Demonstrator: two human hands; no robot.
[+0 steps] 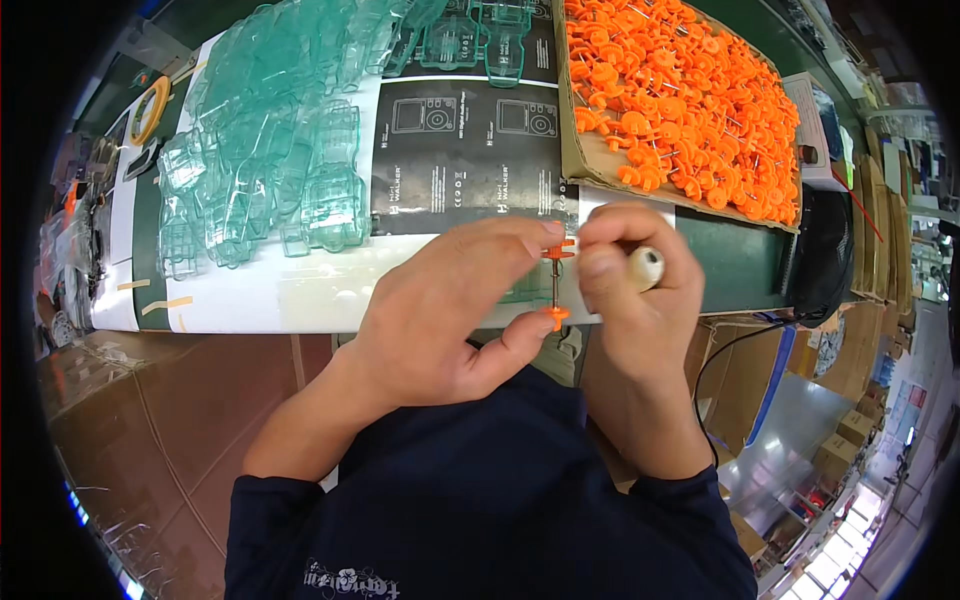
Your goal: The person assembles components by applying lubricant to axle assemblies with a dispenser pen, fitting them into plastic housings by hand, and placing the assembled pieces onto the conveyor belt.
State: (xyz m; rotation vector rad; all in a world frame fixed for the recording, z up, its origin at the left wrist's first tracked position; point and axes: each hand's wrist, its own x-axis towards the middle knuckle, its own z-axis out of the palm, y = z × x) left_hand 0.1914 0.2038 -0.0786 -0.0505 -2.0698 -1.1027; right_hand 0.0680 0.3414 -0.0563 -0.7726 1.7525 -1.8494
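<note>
Between the thumb and fingertips of my left hand [440,310] is an orange wheel-and-axle piece [556,283], a thin metal rod with orange plastic parts at both ends. The rod stands roughly upright in the picture. Close beside it, my right hand [645,290] is closed around a cream-coloured cylindrical handle [647,268] with a dark hole in its visible end. The other end of that handle is hidden by my fingers. Partly covered by my left hand, a clear green plastic piece [525,291] shows at the table's front edge.
Many clear green plastic shells [270,150] are heaped at the left. A cardboard box [575,165] at the back right holds many orange wheel pieces [690,100]. Black printed sheets [465,150] cover the table's middle. A yellow tape roll [150,110] lies far left; a black cable [740,345] hangs right.
</note>
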